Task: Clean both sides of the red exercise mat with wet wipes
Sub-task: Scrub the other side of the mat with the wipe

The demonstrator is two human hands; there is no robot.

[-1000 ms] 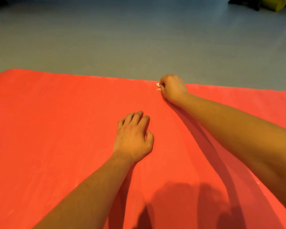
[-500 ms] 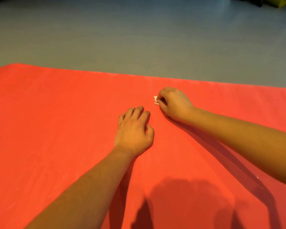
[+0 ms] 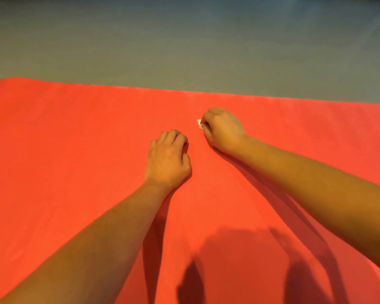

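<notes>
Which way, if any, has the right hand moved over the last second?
Yes. The right hand, gripping a wipe, has pulled back from the far edge of the mat toward the person, ending nearer the left hand.

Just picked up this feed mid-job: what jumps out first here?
The red exercise mat fills most of the view, on a grey floor. Toward its far edge, the right hand grips a small white wet wipe against the mat, while the left hand rests beside it with curled fingers.
</notes>
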